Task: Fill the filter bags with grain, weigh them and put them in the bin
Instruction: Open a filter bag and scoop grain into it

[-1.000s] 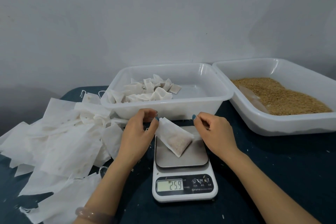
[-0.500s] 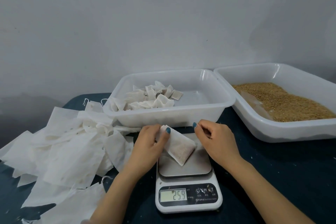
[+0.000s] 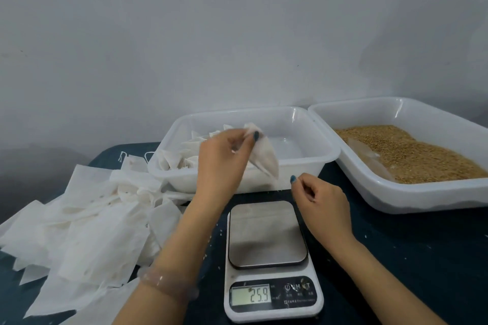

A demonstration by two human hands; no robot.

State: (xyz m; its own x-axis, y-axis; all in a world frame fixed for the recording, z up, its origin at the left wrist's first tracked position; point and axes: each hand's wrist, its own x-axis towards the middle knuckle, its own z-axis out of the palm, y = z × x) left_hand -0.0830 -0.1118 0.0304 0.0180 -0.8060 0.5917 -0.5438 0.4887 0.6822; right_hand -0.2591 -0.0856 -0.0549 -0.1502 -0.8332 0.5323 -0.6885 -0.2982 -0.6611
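The dark table (image 3: 422,258) is laid out as a line of work. The grain tray (image 3: 433,199) sits far right, within reach of the right hand for filling. Beside it in the far middle, rims almost touching, stands the bin (image 3: 309,169), with finished bags (image 3: 184,155) heaped in its left end. The loose heap of empty filter bags (image 3: 87,224) spreads over the near left, handy to the left hand. The scale (image 3: 266,235) stands near the middle, just in front of the bin, so a weighed bag has only a short lift. Its plate is bare, though the display reads 25.9.

The left hand (image 3: 221,158) is raised over the bin's near wall, thumb and fingers pinching the top of the filled bag (image 3: 265,158), which hangs slantwise, ready to drop in. The right hand (image 3: 324,200) hovers right of the scale's far corner, fingers curled; whether it holds a thread I cannot tell.
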